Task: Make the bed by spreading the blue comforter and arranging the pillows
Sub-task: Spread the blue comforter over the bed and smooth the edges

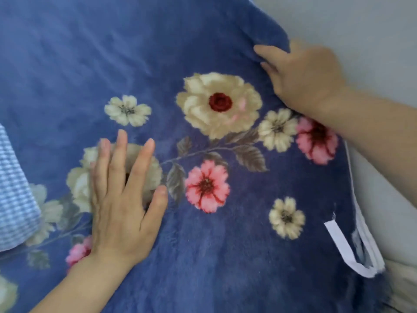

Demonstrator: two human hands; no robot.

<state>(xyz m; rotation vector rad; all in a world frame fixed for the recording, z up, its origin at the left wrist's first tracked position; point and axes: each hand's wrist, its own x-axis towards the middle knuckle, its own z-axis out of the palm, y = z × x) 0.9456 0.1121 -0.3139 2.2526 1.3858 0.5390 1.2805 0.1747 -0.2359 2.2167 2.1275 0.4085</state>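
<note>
Close by, the soft blue fleece comforter with cream and pink flowers (225,256) covers almost all of the bed. At its near right edge a long white cloth tag (345,251) sticks out. I think that shows this is a side edge, and that it has not been tucked in.

The left hand (121,199) lies flat on the comforter, on top of a cream flower. Its fingers (140,163) are straight and spread wide apart, and they hold nothing. A flat hand like this is good for pinning the cloth down and rubbing out bumps while the other hand works.

Just left of it, a puffy blue and white checked cloth (15,188) pokes in over the comforter. It may be a pillow, but I cannot tell.

Farther off, past the big cream flower with the dark red middle (216,105), the right hand (304,77) sits on the far right edge of the comforter. Its fingers lie close together over the edge. The thumb is hidden, so I cannot tell if it grips the cloth or only pushes on it. I think it is there to make that edge neat.

Beside this hand is the plain pale wall (372,30), very near the edge. Beyond, the blue cloth looks mostly smooth, so I think the spreading is nearly done.
</note>
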